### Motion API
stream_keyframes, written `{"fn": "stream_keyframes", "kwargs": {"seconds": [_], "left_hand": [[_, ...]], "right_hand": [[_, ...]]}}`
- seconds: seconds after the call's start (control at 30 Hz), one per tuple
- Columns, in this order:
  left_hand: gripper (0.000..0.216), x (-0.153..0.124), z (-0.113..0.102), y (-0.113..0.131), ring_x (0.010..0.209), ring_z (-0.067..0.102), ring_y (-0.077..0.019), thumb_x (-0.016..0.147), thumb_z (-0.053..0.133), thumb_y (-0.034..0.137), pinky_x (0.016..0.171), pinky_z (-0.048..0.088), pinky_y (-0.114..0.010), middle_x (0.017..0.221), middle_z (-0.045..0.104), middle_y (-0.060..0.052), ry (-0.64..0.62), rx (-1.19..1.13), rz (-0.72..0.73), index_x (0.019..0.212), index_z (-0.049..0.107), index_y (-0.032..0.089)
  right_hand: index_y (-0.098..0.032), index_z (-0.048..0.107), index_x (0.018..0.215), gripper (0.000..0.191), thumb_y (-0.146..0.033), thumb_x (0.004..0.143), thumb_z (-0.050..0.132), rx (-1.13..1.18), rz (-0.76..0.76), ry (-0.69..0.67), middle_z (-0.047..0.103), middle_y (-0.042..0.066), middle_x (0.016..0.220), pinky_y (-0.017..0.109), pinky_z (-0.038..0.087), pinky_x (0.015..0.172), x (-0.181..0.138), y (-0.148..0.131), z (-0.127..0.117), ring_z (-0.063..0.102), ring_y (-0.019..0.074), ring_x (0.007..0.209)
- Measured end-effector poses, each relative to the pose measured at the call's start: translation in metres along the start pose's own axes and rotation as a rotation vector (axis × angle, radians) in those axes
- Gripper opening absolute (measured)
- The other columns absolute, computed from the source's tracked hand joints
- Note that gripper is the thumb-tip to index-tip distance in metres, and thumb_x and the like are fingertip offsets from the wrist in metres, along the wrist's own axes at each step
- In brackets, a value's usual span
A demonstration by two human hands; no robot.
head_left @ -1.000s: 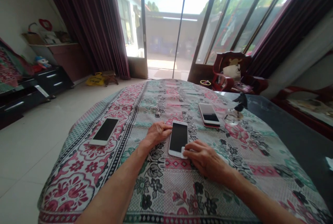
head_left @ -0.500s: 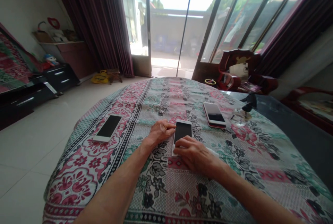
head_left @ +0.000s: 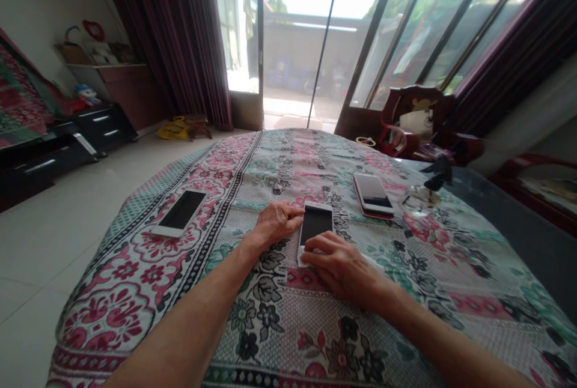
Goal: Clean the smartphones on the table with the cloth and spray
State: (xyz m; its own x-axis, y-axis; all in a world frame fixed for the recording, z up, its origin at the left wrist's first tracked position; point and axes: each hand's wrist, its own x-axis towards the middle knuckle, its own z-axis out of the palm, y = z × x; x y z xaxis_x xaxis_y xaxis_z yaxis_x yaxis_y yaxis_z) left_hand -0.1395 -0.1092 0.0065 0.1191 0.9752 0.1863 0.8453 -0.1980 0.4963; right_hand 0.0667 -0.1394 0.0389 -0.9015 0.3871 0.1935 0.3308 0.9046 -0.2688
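A white smartphone (head_left: 317, 220) with a dark screen lies face up on the patterned tablecloth (head_left: 270, 184). My left hand (head_left: 278, 221) has its fingers curled, their tips holding the phone's upper left edge. Across the lower part of the screen rests my right hand (head_left: 336, 259), closed over a thin white cloth or tissue (head_left: 374, 263) that pokes out beside it. The hand hides most of this white piece and the phone's lower right corner.
To the left lies another white smartphone (head_left: 183, 212). At the right are a phone on a red-edged case (head_left: 374, 194) and a clear glass container (head_left: 420, 200) with a dark top. Beyond the table stand a wooden chair (head_left: 417, 97) and glass doors (head_left: 306, 63).
The view has shifted slightly, so the table objects sit a little differently in the frame. Both hands keep nearly the same places on the phone.
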Motion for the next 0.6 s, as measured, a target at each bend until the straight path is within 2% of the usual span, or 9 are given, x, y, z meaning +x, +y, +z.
{"fn": "stream_keyframes", "kwargs": {"seconds": [0.17, 0.4, 0.53, 0.6], "left_hand": [[0.028, 0.0, 0.0, 0.003, 0.077, 0.059, -0.0146, 0.084, 0.056, 0.034, 0.075, 0.047, -0.022, 0.084, 0.066, -0.002, 0.013, 0.023, -0.027, 0.107, 0.072, 0.031], [0.027, -0.001, 0.0, 0.006, 0.078, 0.059, -0.0146, 0.083, 0.058, 0.035, 0.074, 0.047, -0.022, 0.084, 0.067, -0.001, 0.001, 0.017, -0.042, 0.106, 0.072, 0.033], [0.027, -0.001, 0.002, 0.004, 0.076, 0.058, -0.0147, 0.082, 0.058, 0.037, 0.072, 0.046, -0.023, 0.084, 0.067, -0.002, 0.027, 0.027, -0.043, 0.105, 0.073, 0.033], [0.024, -0.001, 0.002, 0.004, 0.074, 0.058, -0.0146, 0.083, 0.057, 0.037, 0.07, 0.045, -0.023, 0.082, 0.066, -0.002, 0.033, 0.038, -0.029, 0.097, 0.075, 0.03]], "right_hand": [[-0.023, 0.066, 0.097, 0.026, -0.016, 0.094, 0.042, -0.017, -0.007, -0.009, 0.063, 0.005, 0.1, 0.032, 0.043, 0.08, 0.005, -0.006, 0.003, 0.051, 0.0175, 0.091], [-0.021, 0.061, 0.067, 0.028, -0.014, 0.09, 0.047, -0.039, 0.076, -0.155, 0.059, 0.001, 0.078, 0.026, 0.036, 0.06, -0.008, 0.009, -0.027, 0.05, 0.012, 0.07], [-0.024, 0.067, 0.073, 0.027, -0.015, 0.089, 0.047, -0.001, 0.105, -0.192, 0.061, 0.001, 0.08, 0.025, 0.037, 0.06, -0.015, 0.015, -0.04, 0.055, 0.0115, 0.07], [-0.025, 0.069, 0.077, 0.026, -0.016, 0.089, 0.048, 0.023, 0.112, -0.174, 0.063, 0.001, 0.082, 0.025, 0.038, 0.06, -0.016, 0.018, -0.043, 0.057, 0.0116, 0.07]]}}
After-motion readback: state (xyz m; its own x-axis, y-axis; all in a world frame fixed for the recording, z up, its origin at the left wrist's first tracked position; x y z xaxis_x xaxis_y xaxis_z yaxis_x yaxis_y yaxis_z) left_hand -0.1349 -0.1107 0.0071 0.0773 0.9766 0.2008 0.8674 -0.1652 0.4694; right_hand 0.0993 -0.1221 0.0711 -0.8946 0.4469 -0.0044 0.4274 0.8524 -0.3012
